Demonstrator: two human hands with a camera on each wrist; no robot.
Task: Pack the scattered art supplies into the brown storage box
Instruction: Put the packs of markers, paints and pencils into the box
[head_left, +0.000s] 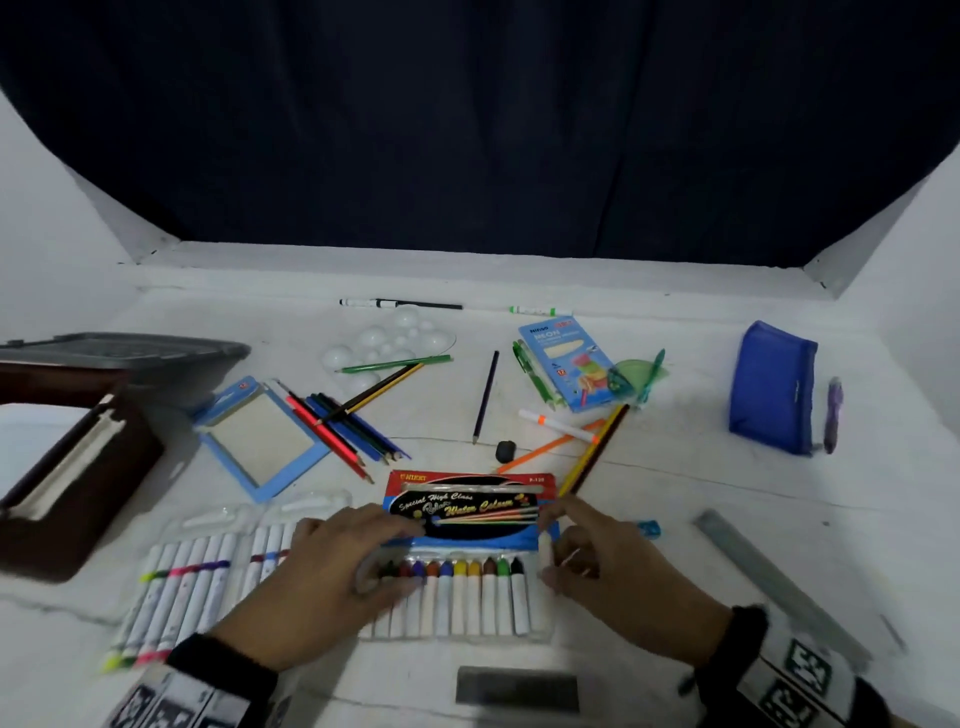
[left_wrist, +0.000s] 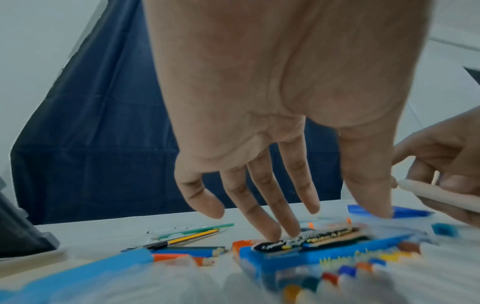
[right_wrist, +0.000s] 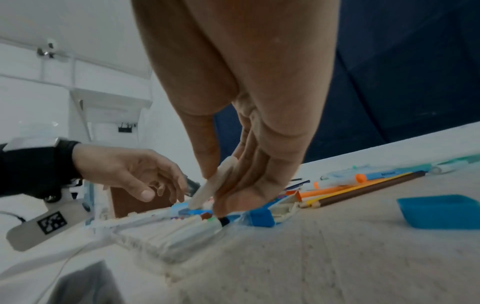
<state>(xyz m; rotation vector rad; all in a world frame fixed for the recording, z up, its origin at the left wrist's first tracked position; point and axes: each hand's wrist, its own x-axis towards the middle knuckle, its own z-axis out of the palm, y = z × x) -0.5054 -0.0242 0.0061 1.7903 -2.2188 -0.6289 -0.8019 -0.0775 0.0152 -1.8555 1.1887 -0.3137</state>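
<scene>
A pack of water colour tubes (head_left: 467, 551) with a blue and black card lies near the table's front edge. My left hand (head_left: 384, 551) rests on its left part, fingers straight and touching the card (left_wrist: 324, 240). My right hand (head_left: 550, 545) is at the pack's right end and pinches a cream tube (right_wrist: 210, 185) between thumb and fingers, tip down at the row of tubes. The brown storage box (head_left: 67, 493) stands open at the left edge, with white contents inside.
A clear pack of markers (head_left: 182, 587) lies left of my left hand. Behind are a blue-framed board (head_left: 260, 441), loose coloured pencils (head_left: 337, 426), a black eraser (head_left: 505, 450), a blue Neon box (head_left: 571, 364) and a blue pouch (head_left: 769, 389). A metal ruler (head_left: 779, 577) lies right.
</scene>
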